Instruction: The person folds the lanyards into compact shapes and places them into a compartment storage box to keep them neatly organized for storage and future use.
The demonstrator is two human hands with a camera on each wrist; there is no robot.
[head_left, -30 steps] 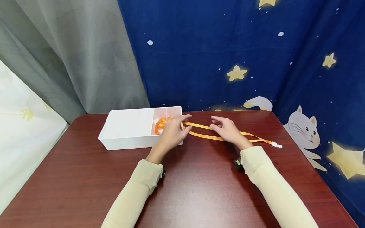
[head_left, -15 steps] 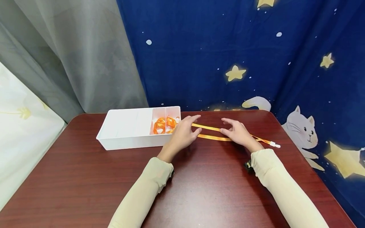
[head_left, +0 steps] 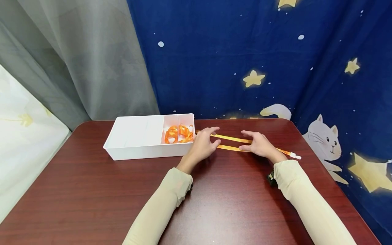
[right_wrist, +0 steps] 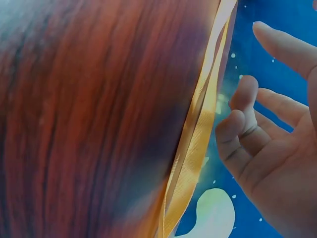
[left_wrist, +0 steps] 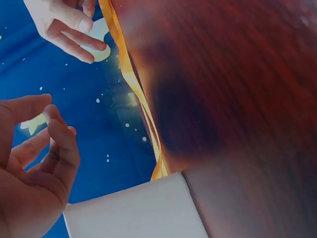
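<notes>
An orange-yellow lanyard [head_left: 232, 139] lies stretched across the back of the table, its two straps side by side. Its white clip [head_left: 295, 156] points right. Over the left part of the straps hovers my left hand [head_left: 201, 144], fingers loosely bent and thumb apart, holding nothing. My right hand [head_left: 259, 146] is above the right part, and the right wrist view shows a gap between its fingers [right_wrist: 230, 126] and the strap. A white box [head_left: 147, 152] stands left of the hands. Coiled orange lanyards [head_left: 171, 134] lie in its two right-hand compartments.
The dark red wooden table [head_left: 92, 197] has its back edge close behind the box and lanyard. A blue star-patterned curtain [head_left: 214, 68] and a grey curtain [head_left: 101, 68] hang behind it.
Both hands have shifted right along the lanyard, with a wider gap between them than one second ago. The left hand has moved off the box's right compartment, exposing the coil inside.
</notes>
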